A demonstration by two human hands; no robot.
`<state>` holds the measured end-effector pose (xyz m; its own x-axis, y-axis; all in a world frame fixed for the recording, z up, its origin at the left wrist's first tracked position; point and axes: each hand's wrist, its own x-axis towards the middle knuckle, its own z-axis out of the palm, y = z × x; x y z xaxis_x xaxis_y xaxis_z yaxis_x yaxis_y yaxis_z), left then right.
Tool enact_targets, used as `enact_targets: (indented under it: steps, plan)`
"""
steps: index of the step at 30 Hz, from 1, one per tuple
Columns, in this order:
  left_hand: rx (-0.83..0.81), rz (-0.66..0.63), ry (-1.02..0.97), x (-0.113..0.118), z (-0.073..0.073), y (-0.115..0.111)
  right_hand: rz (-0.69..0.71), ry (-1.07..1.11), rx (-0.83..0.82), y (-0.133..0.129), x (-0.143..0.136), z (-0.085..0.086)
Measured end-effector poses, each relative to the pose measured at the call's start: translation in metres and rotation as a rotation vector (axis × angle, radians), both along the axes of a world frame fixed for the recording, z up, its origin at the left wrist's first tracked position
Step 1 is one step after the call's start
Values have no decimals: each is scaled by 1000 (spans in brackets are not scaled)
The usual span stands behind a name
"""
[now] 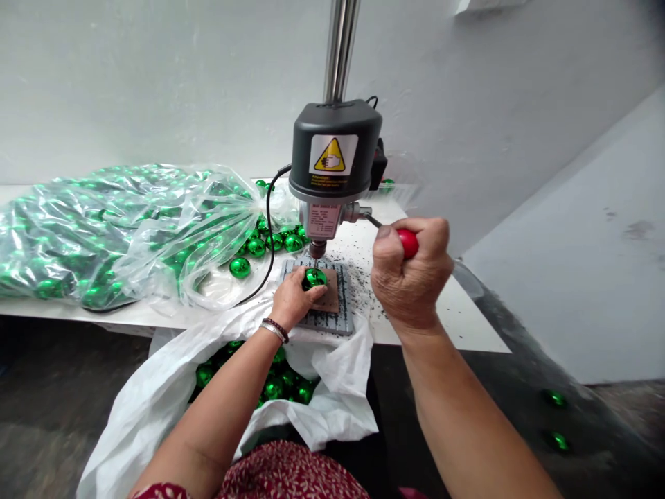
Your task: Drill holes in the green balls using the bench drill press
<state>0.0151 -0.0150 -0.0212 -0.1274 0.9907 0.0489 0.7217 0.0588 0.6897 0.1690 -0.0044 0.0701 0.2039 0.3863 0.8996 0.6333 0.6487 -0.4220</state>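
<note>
Currently, your left hand (294, 301) is grasping a green ball (315, 278) in its fingers, and the ball is sitting over a brown block (332, 299) on the grey base plate (343, 323) of the drill press (306, 163), close to the tabletop's (441, 326) front edge. The drill's tip is pointing down at the ball; whether they are touching is too small to tell. Your right hand (413, 277) is clenching its fingers around the red knob (409, 244) of the press's lever. Dark shavings are lying around the plate. A clear plastic bag (129, 229) of green balls is covering the tabletop's left part, reaching its front edge, with loose balls (256, 247) resting beside it. Below that edge, a white sack (150, 388) is holding more balls, and two others (557, 441) are lying on the floor past the front right corner.
</note>
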Motion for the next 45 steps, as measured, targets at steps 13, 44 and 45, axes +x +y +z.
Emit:
enact_targets:
  steps: [13,44,45]
  plan:
    - [-36,35,-28,1,-2,0,36,78,-37,1,-5,4]
    - [-422,271,-1628,-92,-10,-127,-55,218,-280,21,-11,60]
    - [-425,267,-1572,-94,-10,-130,-55,223,-285,21,-12,60]
